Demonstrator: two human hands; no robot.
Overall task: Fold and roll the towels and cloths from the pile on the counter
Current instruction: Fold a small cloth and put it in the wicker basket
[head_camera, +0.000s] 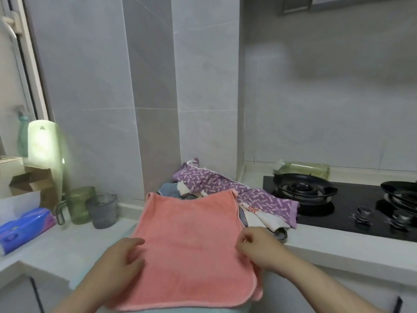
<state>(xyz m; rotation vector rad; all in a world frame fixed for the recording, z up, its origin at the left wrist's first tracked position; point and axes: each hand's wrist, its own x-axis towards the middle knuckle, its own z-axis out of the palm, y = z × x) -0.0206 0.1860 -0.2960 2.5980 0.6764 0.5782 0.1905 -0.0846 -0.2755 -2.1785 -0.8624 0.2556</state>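
Note:
A salmon-pink towel lies spread flat on the pale counter, its near edge hanging over the front. My left hand rests on the towel's left edge with fingers loosely bent. My right hand pinches the towel's right edge between thumb and fingers. Behind the towel sits the pile: a purple patterned cloth on top, a white cloth with red print and a grey-blue cloth partly hidden under it.
A black gas hob with two burners fills the counter to the right, a green bottle lying behind it. On the left stand a green glass mug, a grey cup, a blue tissue pack and cardboard boxes.

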